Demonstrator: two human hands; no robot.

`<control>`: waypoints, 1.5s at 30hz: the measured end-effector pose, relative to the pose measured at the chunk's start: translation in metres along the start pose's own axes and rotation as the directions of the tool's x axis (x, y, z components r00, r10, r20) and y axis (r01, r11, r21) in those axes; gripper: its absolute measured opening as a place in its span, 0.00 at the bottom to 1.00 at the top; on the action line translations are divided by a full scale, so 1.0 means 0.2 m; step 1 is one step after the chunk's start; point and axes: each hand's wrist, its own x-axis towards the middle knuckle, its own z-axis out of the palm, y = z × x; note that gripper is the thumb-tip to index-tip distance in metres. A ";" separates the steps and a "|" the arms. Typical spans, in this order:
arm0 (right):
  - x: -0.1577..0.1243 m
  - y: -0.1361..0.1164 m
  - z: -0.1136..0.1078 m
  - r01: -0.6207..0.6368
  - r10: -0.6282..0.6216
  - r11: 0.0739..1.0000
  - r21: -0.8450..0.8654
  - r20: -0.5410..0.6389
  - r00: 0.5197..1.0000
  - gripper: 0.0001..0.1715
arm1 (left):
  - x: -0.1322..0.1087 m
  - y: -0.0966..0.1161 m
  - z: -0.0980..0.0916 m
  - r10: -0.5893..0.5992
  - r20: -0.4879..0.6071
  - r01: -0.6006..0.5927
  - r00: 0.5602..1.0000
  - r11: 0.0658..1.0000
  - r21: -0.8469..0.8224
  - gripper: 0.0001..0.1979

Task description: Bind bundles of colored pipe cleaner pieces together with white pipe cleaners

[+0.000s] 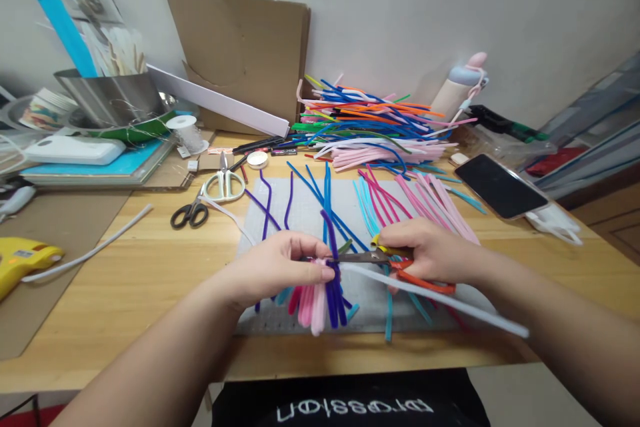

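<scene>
The bunch (320, 297) of bent fuzzy sticks, pink and purple, hangs over the near edge of the grey mat (305, 203), in the middle of the table (140, 273). The left hand (277, 267) is closed on the top of the bunch and pinches it tight. The right hand (430, 250) is closed around the orange handles of a metal tool (365, 256). The tip of the tool points at the top of the bunch. A long white stick (440, 300) runs from there out to the right, under the right hand.

It looks like only this one small bunch is made so far. Many sticks are not used yet. Blue sticks (325, 193) and pink sticks (435, 203) lie loose on the mat. A big mixed pile (370, 127) waits by the wall.

The tip of the tool is hidden behind the left fingers. So it is hard to tell if it is scissors or pliers, and if it grips or cuts the white stick. It is also hard to see if the bunch is tied. The yellow glue gun (25, 260) is cut off at the left edge.
</scene>
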 end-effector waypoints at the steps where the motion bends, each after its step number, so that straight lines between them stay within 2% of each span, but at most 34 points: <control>1: 0.00 0.00 0.00 -0.032 0.032 0.999 0.018 0.005 0.999 0.27 | 0.00 0.00 0.00 0.010 -0.017 -0.010 1.000 1.000 -0.004 0.10; 6: 0.00 -0.05 0.02 -0.098 0.100 0.992 0.074 -0.020 0.995 0.27 | 0.01 0.02 0.02 0.013 -0.050 -0.016 0.999 0.999 -0.049 0.11; 11: 0.00 -0.06 0.03 -0.049 0.049 0.999 0.001 -0.014 0.999 0.28 | 0.01 0.02 0.02 0.011 -0.086 -0.014 0.996 0.999 -0.034 0.09; 17: 0.01 -0.09 0.02 0.047 -0.041 0.998 -0.042 0.119 0.992 0.22 | 0.00 -0.01 0.01 -0.048 0.011 0.048 0.999 0.999 -0.016 0.08; 24: 0.02 -0.11 0.02 0.068 -0.070 0.998 0.018 0.146 0.987 0.26 | 0.00 0.00 0.01 -0.047 0.058 0.045 0.997 0.998 0.043 0.09; 28: 0.02 -0.10 0.04 0.059 -0.074 0.994 0.091 0.179 0.981 0.28 | -0.01 0.00 0.01 -0.047 0.067 0.044 0.997 0.998 0.045 0.09; 33: 0.02 -0.10 0.06 0.047 -0.078 0.987 0.153 0.203 0.976 0.26 | -0.01 0.00 0.01 -0.067 0.052 0.064 0.996 0.996 0.056 0.09; 45: 0.03 -0.10 0.07 0.012 -0.043 0.992 0.126 0.250 0.967 0.23 | 0.00 0.01 0.01 -0.062 0.056 0.057 0.997 0.994 0.090 0.10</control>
